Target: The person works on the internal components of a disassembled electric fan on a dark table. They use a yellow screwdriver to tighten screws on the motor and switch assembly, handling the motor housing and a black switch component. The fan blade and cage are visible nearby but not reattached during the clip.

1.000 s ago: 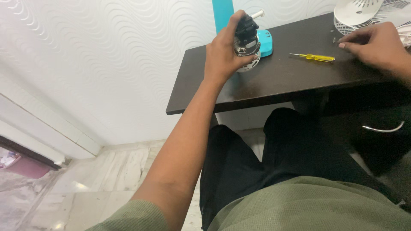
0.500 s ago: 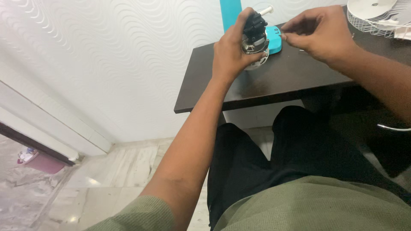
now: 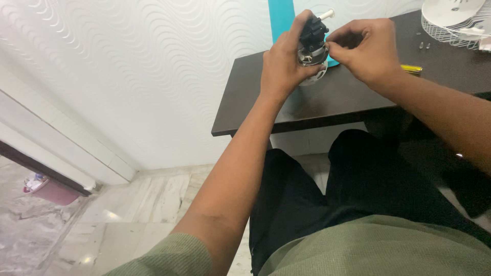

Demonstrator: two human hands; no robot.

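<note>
Left hand [image 3: 281, 66] wraps small motor [image 3: 312, 43], steadying it upright above table [image 3: 327, 99]; right hand [image 3: 365, 51] fingertips pinch at motor's side. Yellow screwdriver [image 3: 411, 68] right of motor.

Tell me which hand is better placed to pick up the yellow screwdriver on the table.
Probably right. The right hand only pinches at the motor and is nearer the screwdriver; the left hand grips the motor.
</note>
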